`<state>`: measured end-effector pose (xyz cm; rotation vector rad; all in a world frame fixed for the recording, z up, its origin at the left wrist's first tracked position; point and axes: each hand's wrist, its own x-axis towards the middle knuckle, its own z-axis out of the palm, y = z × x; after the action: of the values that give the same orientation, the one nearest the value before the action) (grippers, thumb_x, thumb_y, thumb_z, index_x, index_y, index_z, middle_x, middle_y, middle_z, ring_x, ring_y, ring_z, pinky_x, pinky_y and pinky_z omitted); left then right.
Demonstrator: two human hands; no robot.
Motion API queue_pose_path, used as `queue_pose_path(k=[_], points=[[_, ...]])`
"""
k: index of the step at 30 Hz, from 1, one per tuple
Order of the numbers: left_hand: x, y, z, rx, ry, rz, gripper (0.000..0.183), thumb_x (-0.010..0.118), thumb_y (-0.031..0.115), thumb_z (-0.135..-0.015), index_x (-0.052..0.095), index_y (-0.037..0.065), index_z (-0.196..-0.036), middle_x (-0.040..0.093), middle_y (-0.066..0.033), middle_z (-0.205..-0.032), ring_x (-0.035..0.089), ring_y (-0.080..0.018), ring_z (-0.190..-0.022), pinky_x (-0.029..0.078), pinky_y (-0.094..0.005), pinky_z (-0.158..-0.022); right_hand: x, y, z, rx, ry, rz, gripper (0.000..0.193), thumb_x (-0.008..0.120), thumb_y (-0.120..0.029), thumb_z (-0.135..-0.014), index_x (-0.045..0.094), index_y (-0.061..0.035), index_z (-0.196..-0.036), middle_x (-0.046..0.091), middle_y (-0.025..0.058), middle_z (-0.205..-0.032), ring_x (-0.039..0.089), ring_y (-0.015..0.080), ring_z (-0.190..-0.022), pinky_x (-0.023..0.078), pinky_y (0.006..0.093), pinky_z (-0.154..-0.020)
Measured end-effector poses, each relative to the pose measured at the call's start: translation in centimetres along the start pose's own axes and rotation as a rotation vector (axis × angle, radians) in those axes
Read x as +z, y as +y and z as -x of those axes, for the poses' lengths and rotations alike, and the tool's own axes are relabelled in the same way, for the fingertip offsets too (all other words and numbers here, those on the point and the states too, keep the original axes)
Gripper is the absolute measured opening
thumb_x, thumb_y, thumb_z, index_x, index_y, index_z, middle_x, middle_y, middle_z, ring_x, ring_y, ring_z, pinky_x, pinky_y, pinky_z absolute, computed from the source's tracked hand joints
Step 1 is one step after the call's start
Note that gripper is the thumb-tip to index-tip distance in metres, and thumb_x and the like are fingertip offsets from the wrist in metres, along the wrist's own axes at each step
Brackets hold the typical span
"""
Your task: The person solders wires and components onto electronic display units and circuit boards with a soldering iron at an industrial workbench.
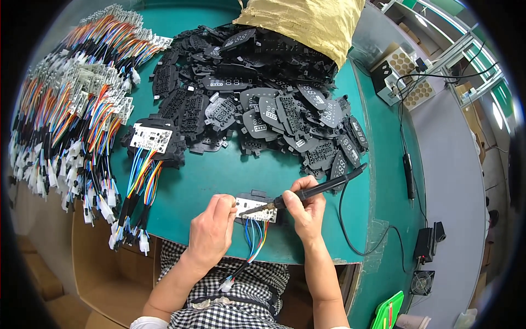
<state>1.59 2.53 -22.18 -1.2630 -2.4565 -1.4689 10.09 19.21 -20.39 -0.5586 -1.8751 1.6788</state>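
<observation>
Pinching iron (335, 182): right hand (308, 210) | board (262, 215): near table (203, 181) edge, between hands, long axis left-right | iron slants down-left, tip over board's left part | left hand (211, 228): nearer tip, fingertips pressed together at board's left end, contents unclear

An electronics workshop — a soldering iron (326, 187), heaped black plastic housings (222, 109) and wired circuit boards (82, 104) show it.

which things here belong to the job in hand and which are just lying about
Likely in the job:
- soldering iron, in the right fingers
- wired white circuit board, at the left fingers
- heaped wired boards
- black plastic parts

Apparently lying about:
- black corded tool
- green plastic item
</observation>
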Motion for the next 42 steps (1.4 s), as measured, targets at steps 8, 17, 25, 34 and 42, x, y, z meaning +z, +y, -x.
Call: queue_pose_path(k=[8, 17, 25, 34, 42], points=[[0.02, 0.01, -0.04, 0.002, 0.001, -0.006, 0.022, 0.058, -0.003, -0.077, 0.047, 0.003, -0.094, 0.056, -0.0114, -0.088, 0.060, -0.0303, -0.070, 0.049, -0.0358, -0.057, 0.04, -0.01, -0.01, 0.000, 0.008, 0.022, 0.018, 0.064, -0.012, -0.076, 0.049, -0.0026, -0.078, 0.050, -0.0027, -0.064, 0.043, 0.0030, -0.056, 0.033, 0.0182, -0.049], [-0.03, 0.14, -0.02, -0.001, -0.007, -0.035, 0.030, 0.061, -0.010, -0.070, 0.046, 0.002, -0.093, 0.057, -0.0122, -0.086, 0.061, -0.0262, -0.072, 0.049, -0.0334, -0.059, 0.17, -0.06, 0.01, 0.035, -0.001, 0.017, 0.019, 0.064, -0.014, -0.076, 0.047, -0.0061, -0.080, 0.043, -0.0062, -0.066, 0.036, 0.0015, -0.056, 0.028, 0.0169, -0.049], [-0.07, 0.15, 0.00, 0.010, -0.004, -0.036, 0.030, 0.061, -0.010, -0.069, 0.046, 0.001, -0.093, 0.057, -0.0127, -0.085, 0.061, -0.0258, -0.072, 0.049, -0.0333, -0.058, 0.11, 0.00, -0.03, 0.007, 0.007, 0.025, 0.018, 0.064, -0.011, -0.076, 0.048, -0.0023, -0.078, 0.049, -0.0034, -0.064, 0.042, 0.0024, -0.055, 0.032, 0.0177, -0.048], [-0.08, 0.29, -0.10, 0.019, 0.004, -0.035, 0.029, 0.061, -0.010, -0.070, 0.047, 0.001, -0.092, 0.056, -0.0125, -0.085, 0.061, -0.0257, -0.072, 0.049, -0.0332, -0.058, -0.08, 0.24, -0.08, -0.006, -0.001, 0.030, 0.019, 0.065, -0.013, -0.076, 0.049, -0.0024, -0.077, 0.048, -0.0038, -0.063, 0.042, 0.0024, -0.055, 0.032, 0.0179, -0.048], [-0.01, 0.14, -0.07, 0.022, 0.013, -0.033, 0.029, 0.061, -0.010, -0.070, 0.047, 0.001, -0.092, 0.056, -0.0124, -0.085, 0.061, -0.0259, -0.071, 0.049, -0.0335, -0.057, 0.15, -0.03, -0.06, 0.028, -0.016, 0.033, 0.019, 0.064, -0.013, -0.076, 0.047, -0.0057, -0.079, 0.044, -0.0059, -0.066, 0.037, 0.0015, -0.056, 0.028, 0.0168, -0.048]])
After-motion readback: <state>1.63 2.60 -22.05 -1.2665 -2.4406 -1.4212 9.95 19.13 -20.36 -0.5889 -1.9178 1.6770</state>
